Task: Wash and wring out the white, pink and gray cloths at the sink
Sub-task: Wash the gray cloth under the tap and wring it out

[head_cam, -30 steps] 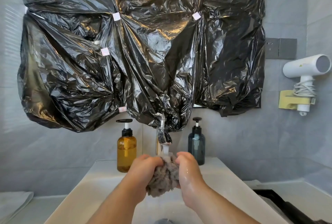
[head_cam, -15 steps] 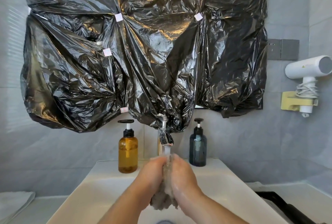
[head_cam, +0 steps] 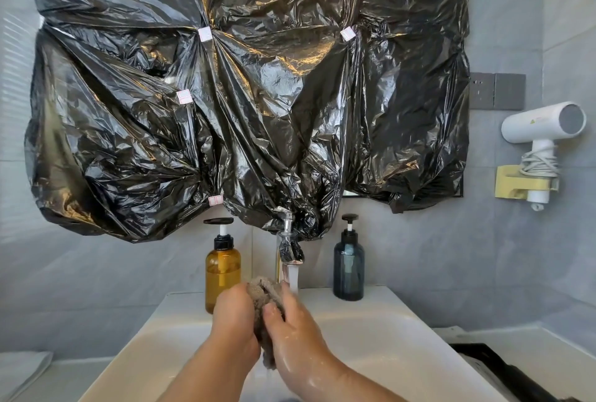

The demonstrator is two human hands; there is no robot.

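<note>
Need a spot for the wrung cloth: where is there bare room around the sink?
Bare: the sink rim right of the blue bottle, and its left corner beside the amber bottle. Crowded: the middle, where the left hand and right hand grip the gray cloth by the tap.

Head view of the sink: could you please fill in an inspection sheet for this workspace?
Surface: white sink; water runs from the tap.
Job's things: gray cloth bunched between both hands beside the stream; pink cloth not seen; a pale folded cloth lies far left.
Clutter: amber pump bottle and dark blue pump bottle stand either side of the tap; dark tray at right.
Hands: left hand and right hand both grip the gray cloth.
Cables: hair dryer on a wall holder, its cord coiled round the handle.
Surroundings: black plastic sheet taped above the sink; wall socket; gray walls.
</note>
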